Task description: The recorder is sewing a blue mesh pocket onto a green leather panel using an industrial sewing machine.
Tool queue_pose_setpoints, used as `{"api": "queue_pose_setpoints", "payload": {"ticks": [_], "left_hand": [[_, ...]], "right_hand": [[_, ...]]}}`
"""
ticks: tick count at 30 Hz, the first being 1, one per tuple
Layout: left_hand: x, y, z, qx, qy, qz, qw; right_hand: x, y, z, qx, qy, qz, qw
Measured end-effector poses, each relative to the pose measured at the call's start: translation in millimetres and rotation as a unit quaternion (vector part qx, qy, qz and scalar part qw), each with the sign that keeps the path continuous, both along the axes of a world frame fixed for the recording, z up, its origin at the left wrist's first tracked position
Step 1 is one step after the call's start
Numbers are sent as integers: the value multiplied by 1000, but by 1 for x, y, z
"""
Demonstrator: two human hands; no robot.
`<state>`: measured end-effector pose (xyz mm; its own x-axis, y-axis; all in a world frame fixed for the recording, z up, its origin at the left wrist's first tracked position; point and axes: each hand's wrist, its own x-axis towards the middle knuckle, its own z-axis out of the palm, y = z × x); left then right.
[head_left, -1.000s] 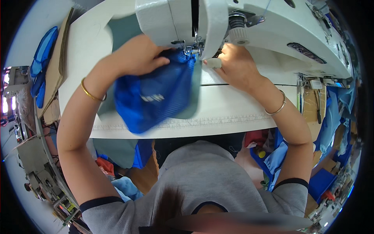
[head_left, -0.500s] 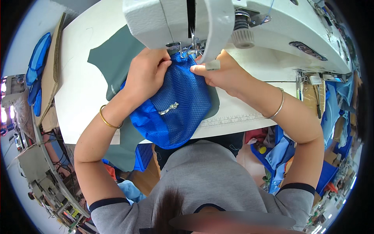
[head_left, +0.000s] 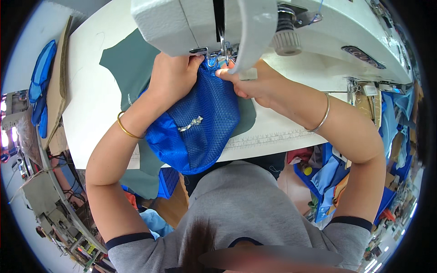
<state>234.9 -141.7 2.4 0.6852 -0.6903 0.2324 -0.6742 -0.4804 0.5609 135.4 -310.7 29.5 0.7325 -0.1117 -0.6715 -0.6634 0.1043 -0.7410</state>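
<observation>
A blue mesh fabric piece [head_left: 214, 113] with a smooth blue border lies under the needle area of a white sewing machine [head_left: 170, 27]. Its far edge reaches the presser foot [head_left: 218, 58]. My left hand [head_left: 175, 75] pinches the fabric's left edge close to the foot. On the other side, my right hand [head_left: 248, 82] grips the right edge between thumb and fingers, partly behind the machine's white guard. A small knotted pale cord [head_left: 190, 123] rests on the mesh. Beneath it spreads a dark grey-green cut piece [head_left: 129, 63].
The white table [head_left: 86, 104] has a printed ruler [head_left: 268, 140] along its near edge. Cardboard [head_left: 59, 86] and blue fabric [head_left: 42, 77] stand at the left. Small scissors [head_left: 356, 88] lie at the right. Below, a blue bin [head_left: 314, 182] holds cloth pieces.
Both hands have shifted slightly left, the left one a little upward toward the foot. The blue mesh piece has moved left along with its cord. My right thumb is closer to the needle.
</observation>
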Motion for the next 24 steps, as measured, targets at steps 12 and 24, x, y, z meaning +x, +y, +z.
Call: {"api": "queue_pose_setpoints", "payload": {"ticks": [12,24], "left_hand": [[-5,22,11,-62,-171,-193,964],[-24,18,28,69,-208,-218,951]], "right_hand": [[-10,14,2,50,-45,-18,998],[-48,18,1,-212,-180,178,944]]}}
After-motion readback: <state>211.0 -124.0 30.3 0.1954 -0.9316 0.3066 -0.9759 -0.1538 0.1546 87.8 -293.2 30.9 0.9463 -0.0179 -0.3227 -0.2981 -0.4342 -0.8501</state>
